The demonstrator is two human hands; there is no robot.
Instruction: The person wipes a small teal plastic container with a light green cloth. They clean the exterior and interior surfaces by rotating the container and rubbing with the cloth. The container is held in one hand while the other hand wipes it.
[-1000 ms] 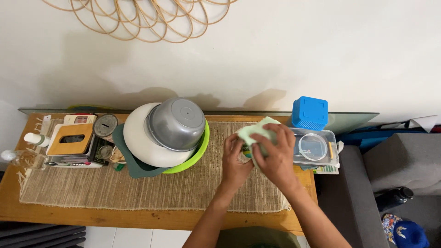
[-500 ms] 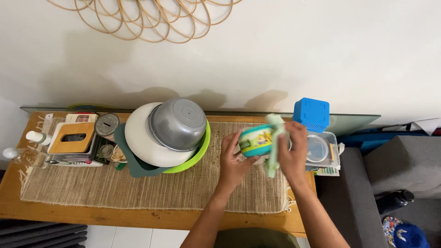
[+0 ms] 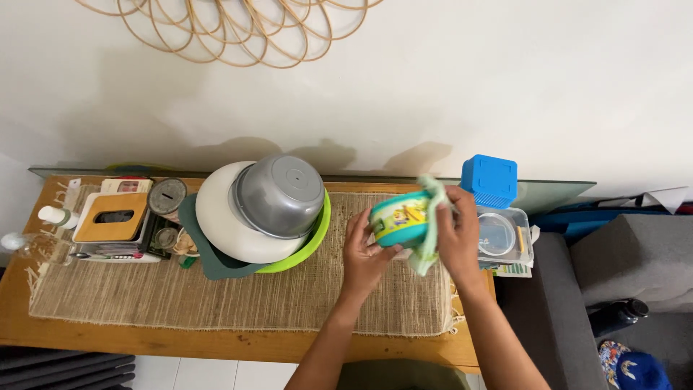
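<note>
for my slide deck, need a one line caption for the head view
Left hand steadies a teal bowl while the right hand presses a pale green cloth against it.

Both forearms reaching up from the bottom edge, converging over the middle. Left hand [image 3: 363,249] cupped, palm turned right, fingers curled around the near side of a small round container [image 3: 399,218]. Right hand [image 3: 458,237] raised opposite, back toward the camera, fingers closed on a pale green cloth [image 3: 429,231] pressed against that container. Wrists nearly level, elbows out of view.

Bare forearms, olive-green top
</note>
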